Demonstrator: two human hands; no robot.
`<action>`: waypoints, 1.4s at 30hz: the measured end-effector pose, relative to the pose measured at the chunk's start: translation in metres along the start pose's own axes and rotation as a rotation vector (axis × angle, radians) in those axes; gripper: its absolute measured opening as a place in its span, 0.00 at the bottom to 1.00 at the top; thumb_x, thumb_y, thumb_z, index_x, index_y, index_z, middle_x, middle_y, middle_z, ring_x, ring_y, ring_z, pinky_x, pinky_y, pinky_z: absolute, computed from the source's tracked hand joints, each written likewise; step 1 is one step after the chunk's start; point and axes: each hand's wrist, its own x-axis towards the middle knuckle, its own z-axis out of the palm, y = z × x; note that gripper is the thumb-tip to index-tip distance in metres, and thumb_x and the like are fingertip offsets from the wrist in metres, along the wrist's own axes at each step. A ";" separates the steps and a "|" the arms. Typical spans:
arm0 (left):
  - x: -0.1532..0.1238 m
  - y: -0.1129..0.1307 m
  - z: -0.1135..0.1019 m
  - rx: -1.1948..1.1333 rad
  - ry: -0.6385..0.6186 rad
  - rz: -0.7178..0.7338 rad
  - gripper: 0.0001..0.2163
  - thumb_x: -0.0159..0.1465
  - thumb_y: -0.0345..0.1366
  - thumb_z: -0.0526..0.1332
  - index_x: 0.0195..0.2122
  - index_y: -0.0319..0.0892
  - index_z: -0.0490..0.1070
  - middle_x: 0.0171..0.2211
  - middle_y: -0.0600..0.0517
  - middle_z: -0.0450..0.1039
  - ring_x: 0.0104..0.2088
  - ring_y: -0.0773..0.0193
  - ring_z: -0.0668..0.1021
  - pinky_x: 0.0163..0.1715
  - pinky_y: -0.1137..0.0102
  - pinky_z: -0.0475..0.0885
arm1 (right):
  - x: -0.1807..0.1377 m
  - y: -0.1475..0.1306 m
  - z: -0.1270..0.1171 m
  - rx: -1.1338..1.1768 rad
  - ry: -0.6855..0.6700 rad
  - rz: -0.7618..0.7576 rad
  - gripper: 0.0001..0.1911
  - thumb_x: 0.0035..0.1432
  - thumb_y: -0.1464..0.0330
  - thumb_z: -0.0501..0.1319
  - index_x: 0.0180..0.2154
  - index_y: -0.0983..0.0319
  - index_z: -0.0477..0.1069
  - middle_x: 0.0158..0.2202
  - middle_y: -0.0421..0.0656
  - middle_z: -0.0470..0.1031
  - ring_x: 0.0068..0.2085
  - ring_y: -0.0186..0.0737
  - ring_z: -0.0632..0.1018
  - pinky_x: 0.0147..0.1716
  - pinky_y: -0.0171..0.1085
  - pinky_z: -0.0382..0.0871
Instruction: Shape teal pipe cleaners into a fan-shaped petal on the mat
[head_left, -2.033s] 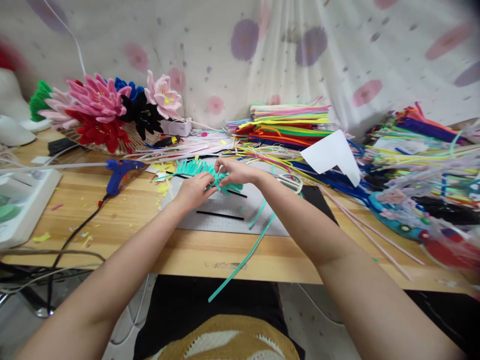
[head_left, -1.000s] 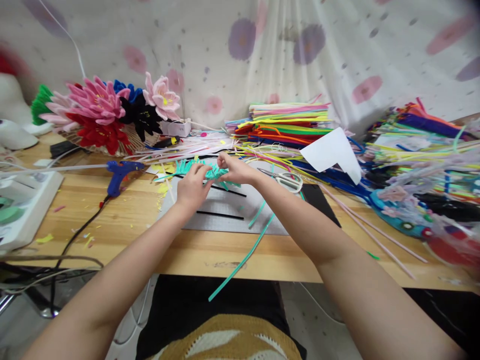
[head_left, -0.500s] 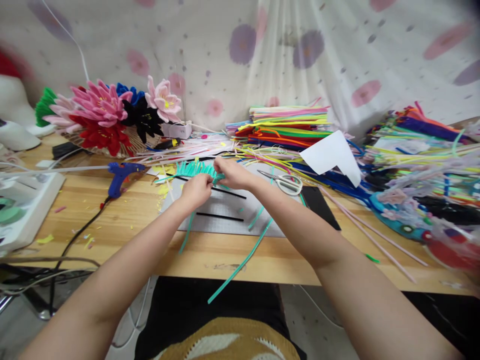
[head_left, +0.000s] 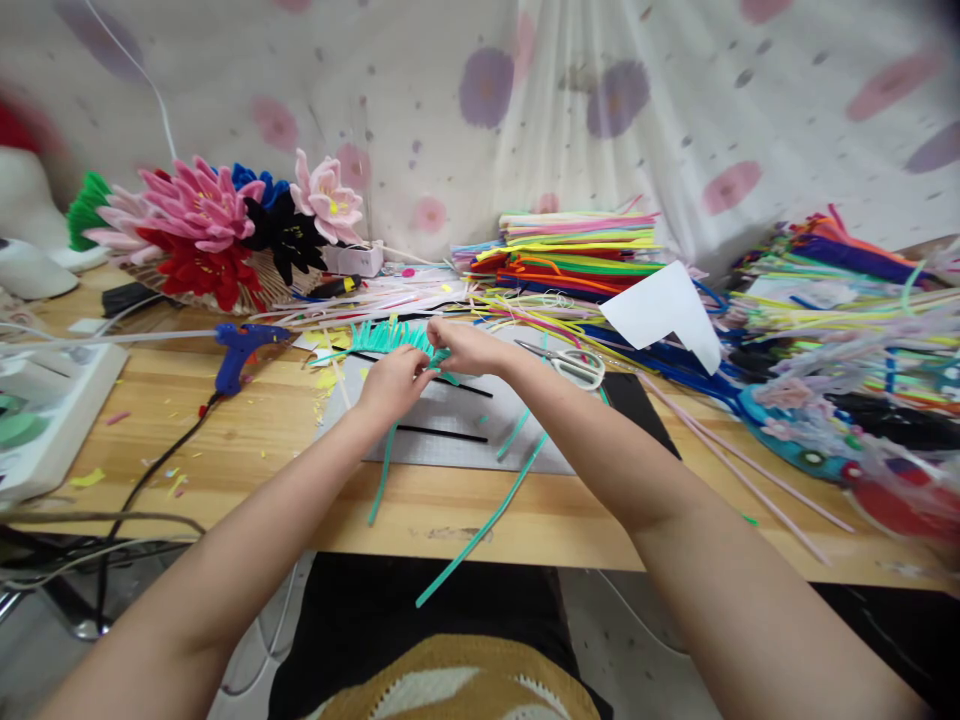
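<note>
My left hand (head_left: 390, 383) and my right hand (head_left: 463, 347) meet over a grey mat (head_left: 450, 440), both pinched on a teal pipe-cleaner piece (head_left: 390, 337) bent into a comb of short loops. A straight teal tail (head_left: 382, 475) hangs down from my left hand toward the table edge. A longer teal pipe cleaner (head_left: 487, 520) lies on the mat and sticks out past the table's front edge. Two black pipe cleaners (head_left: 442, 433) lie on the mat under my hands.
A blue glue gun (head_left: 236, 350) with its black cord lies left. Pipe-cleaner flowers (head_left: 210, 225) stand at the back left. Scissors (head_left: 574, 362) rest right of my hands. Stacks of coloured pipe cleaners (head_left: 577, 250) and a white paper (head_left: 660, 305) fill the back and right.
My hands drew together over the teal comb piece. A straight teal tail now hangs down from my left hand; it was not there two seconds ago.
</note>
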 end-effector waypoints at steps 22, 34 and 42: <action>0.007 0.004 0.004 -1.072 -0.067 -0.560 0.15 0.40 0.41 0.70 0.23 0.36 0.71 0.20 0.54 0.68 0.24 0.69 0.70 0.21 0.73 0.70 | -0.014 0.019 0.001 0.298 0.076 -0.001 0.19 0.43 0.68 0.63 0.39 0.62 0.62 0.41 0.43 0.69 0.43 0.37 0.71 0.42 0.38 0.64; 0.013 0.022 0.016 -1.208 -0.033 -0.674 0.06 0.45 0.31 0.66 0.24 0.36 0.70 0.21 0.54 0.67 0.24 0.70 0.70 0.21 0.74 0.70 | -0.127 0.121 -0.039 -0.475 0.009 0.762 0.10 0.49 0.72 0.58 0.36 0.66 0.71 0.40 0.54 0.73 0.43 0.51 0.72 0.40 0.43 0.64; 0.013 0.027 0.026 -1.239 -0.064 -0.688 0.07 0.45 0.32 0.66 0.22 0.37 0.69 0.18 0.55 0.65 0.22 0.70 0.69 0.22 0.73 0.70 | -0.131 0.121 -0.023 -0.513 0.005 0.728 0.11 0.48 0.73 0.57 0.36 0.69 0.69 0.35 0.57 0.72 0.36 0.45 0.72 0.32 0.39 0.61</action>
